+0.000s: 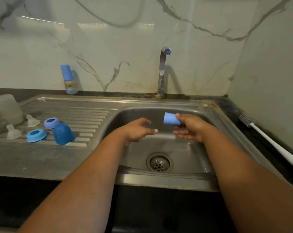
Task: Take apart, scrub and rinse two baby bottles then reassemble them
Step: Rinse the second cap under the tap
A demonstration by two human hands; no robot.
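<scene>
My right hand (191,127) holds a light blue bottle cap (171,118) over the sink basin (189,158), thumb and fingers pinching its closed end. My left hand (140,130) hovers beside it, fingers relaxed and holding nothing. On the draining board (92,115) lie a dark blue cap (63,134), two blue screw rings (36,135) (51,122), and two clear teats (13,131) (32,120). A clear bottle body (7,108) lies at the far left. An assembled small bottle with a blue cap (69,80) stands against the wall.
The tap (162,71) stands behind the basin, no water running. A bottle brush with a white handle (268,140) lies on the dark counter to the right. The drain (159,162) sits at the basin's front. A marble wall closes the back and right.
</scene>
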